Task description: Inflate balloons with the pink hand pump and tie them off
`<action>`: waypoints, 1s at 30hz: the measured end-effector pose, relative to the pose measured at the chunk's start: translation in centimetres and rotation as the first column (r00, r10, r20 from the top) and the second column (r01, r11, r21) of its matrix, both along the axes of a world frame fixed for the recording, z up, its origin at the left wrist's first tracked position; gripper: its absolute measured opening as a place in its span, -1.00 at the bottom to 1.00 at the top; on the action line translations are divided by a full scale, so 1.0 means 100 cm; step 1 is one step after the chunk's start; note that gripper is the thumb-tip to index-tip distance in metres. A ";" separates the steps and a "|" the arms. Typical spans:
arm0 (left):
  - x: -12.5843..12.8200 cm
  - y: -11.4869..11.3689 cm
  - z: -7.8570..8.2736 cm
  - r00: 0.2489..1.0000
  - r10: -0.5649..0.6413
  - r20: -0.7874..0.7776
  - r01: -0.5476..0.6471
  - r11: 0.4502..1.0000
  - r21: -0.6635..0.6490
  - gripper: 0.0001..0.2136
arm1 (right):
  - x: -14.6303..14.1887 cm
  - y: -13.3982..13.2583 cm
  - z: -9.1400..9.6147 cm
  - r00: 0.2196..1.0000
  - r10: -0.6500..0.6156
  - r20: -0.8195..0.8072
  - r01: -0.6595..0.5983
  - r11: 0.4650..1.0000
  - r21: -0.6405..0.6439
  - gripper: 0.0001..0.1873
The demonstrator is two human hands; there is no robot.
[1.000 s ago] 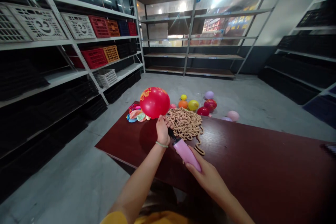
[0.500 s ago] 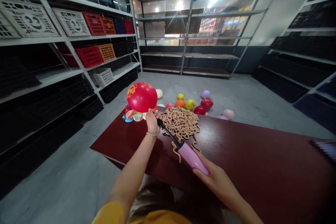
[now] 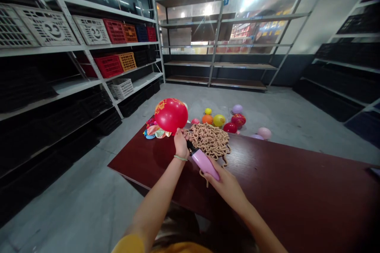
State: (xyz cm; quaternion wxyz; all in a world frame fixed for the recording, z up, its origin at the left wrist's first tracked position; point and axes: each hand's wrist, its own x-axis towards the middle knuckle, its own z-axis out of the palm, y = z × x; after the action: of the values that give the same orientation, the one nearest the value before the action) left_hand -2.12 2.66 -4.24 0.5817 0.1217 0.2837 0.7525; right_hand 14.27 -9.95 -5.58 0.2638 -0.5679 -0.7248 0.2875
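Note:
A round red balloon with yellow print is inflated at the far left end of the table. My left hand is closed around the balloon's neck and the black nozzle end of a hand pump. The pump's pink barrel lies in the grip of my right hand, pushed up close to my left hand. Its black shaft is mostly out of sight now. Under and beyond the pump is a heap of tan rope. Flat, uninflated balloons in several colours lie left of my left hand.
The dark red-brown table stretches to the right, a dark object at its far right edge. Several inflated balloons rest on the floor behind it. Shelves with crates stand left; a metal rack stands behind.
My right hand has slid the pink barrel up and left towards my left hand, covering most of the black shaft. The whole view has shifted slightly, and the balloon looks about the same size.

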 end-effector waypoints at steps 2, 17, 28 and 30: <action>-0.003 0.003 0.002 1.000 0.004 -0.008 -0.004 1.000 0.008 -0.71 | 0.006 -0.005 -0.003 1.000 0.014 0.000 -0.014 1.000 0.011 -0.32; -0.014 0.011 0.010 0.998 0.062 -0.026 -0.062 0.998 0.032 -0.74 | 0.051 -0.029 -0.017 0.992 0.009 0.126 -0.011 1.000 0.016 -0.33; -0.001 -0.008 -0.010 0.997 0.015 -0.077 -0.017 1.000 -0.022 -0.70 | 0.014 -0.012 -0.016 0.997 0.050 0.065 -0.052 0.998 0.037 -0.30; -0.007 -0.005 -0.007 0.997 0.026 -0.075 -0.027 1.000 -0.014 -0.71 | 0.024 -0.017 -0.020 0.995 0.057 0.081 -0.061 0.997 0.048 -0.29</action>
State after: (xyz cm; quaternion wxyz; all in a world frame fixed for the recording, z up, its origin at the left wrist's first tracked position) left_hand -2.79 2.14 -4.91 0.5616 0.1415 0.3125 0.7530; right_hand 16.70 -11.67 -7.60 0.2405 -0.5503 -0.7582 0.2540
